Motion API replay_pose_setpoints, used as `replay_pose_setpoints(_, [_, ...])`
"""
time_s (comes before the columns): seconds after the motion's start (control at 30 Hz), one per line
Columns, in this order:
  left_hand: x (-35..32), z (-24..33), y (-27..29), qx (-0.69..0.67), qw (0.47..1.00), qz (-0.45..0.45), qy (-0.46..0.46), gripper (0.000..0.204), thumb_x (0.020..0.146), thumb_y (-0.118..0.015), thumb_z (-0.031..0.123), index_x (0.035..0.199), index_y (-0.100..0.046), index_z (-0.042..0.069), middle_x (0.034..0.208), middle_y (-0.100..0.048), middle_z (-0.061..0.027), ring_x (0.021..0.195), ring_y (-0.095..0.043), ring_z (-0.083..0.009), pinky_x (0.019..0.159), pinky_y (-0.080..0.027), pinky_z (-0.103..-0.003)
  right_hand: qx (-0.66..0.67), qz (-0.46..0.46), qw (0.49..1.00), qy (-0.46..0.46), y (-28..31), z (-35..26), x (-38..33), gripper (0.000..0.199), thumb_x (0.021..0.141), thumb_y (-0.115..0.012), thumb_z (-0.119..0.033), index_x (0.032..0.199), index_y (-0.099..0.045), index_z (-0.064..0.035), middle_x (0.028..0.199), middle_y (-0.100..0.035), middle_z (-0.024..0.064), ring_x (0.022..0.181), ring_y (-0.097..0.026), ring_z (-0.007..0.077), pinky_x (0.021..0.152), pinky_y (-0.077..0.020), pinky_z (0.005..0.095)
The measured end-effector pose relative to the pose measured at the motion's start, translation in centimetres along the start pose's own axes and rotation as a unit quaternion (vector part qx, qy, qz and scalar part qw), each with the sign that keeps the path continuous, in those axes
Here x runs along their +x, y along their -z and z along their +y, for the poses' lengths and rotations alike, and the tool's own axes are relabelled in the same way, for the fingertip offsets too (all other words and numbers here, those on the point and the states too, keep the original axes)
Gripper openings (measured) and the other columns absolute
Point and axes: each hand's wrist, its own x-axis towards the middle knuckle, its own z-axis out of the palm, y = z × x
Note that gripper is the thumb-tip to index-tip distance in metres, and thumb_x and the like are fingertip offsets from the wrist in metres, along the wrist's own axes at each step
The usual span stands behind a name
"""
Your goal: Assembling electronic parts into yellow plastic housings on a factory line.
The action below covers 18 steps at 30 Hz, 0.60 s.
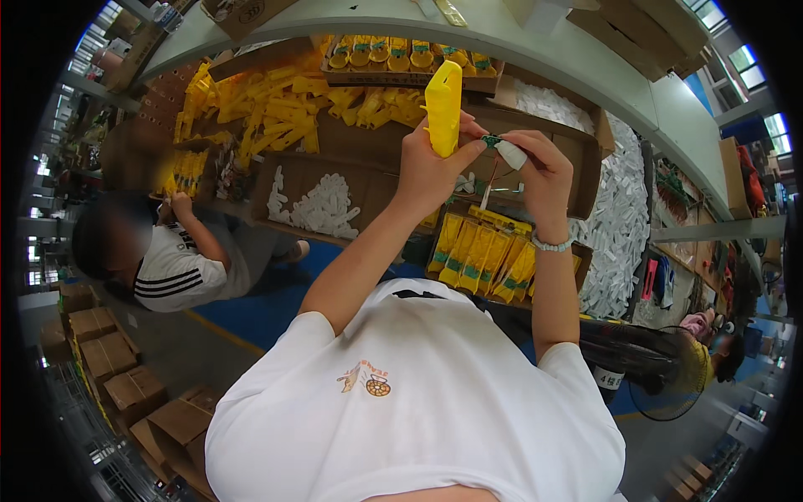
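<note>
My left hand (431, 163) is closed round an elongated yellow plastic casing (443, 109), which stands up from the fist. Between the fingertips of both hands is a small green circuit board (492, 140), with a thin reddish wire hanging below it. My right hand (544, 171) pinches at the board from the right. A white piece (510, 155) shows at the right thumb; I cannot tell whether it is a finger cover or a part. Below the hands sits a box of yellow casings (477, 255) with green boards in them.
Loose yellow casings (284, 105) pile up at the far left. White plastic parts lie in a cardboard tray (368, 159) and in a large heap (615, 226) on the right. A box of filled casings (401, 54) stands behind. A co-worker (180, 259) sits left; a fan (669, 372) stands right.
</note>
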Motion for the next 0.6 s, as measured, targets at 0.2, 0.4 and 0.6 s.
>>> replay_pose_setpoints(0.2, [-1.4, -0.1, -1.6, -0.013, 0.995, 0.088, -0.051, 0.024, 0.081, -0.07, 0.003, 0.102, -0.058, 0.003, 0.091, -0.064, -0.0061, 0.084, -0.065, -0.0124, 0.077, -0.05, -0.026, 0.025, -0.007, 0.999, -0.035, 0.1, -0.2, -0.5, 0.015, 0.084, -0.063, 0.004, 0.099, -0.067, 0.0042, 0.093, -0.063, 0.0073, 0.08, -0.063, 0.0133, 0.07, -0.0504, 0.0235])
replay_pose_setpoints(0.4, [-1.4, 0.6, -0.3, -0.16, 0.973, 0.098, 0.131, 0.033, 0.081, -0.071, 0.01, 0.107, -0.052, 0.004, 0.088, -0.058, -0.0042, 0.079, -0.059, -0.0117, 0.068, -0.046, -0.027, 0.046, -0.024, 0.998, -0.04, 3.6, 1.9, 0.4, 0.015, 0.083, -0.061, 0.005, 0.097, -0.067, 0.0036, 0.088, -0.064, 0.005, 0.077, -0.062, 0.0118, 0.07, -0.0503, 0.0234])
replay_pose_setpoints(0.6, [-2.8, 0.6, 2.1, -0.271, 0.938, 0.069, 0.206, 0.039, 0.08, -0.07, 0.007, 0.109, -0.044, 0.004, 0.085, -0.056, -0.0072, 0.075, -0.061, -0.018, 0.069, -0.053, -0.033, -0.129, 0.028, 0.99, -0.05, 7.3, 6.4, 0.8, 0.02, 0.083, -0.057, 0.005, 0.1, -0.068, 0.0028, 0.09, -0.066, 0.0046, 0.079, -0.062, 0.0121, 0.072, -0.0507, 0.0244])
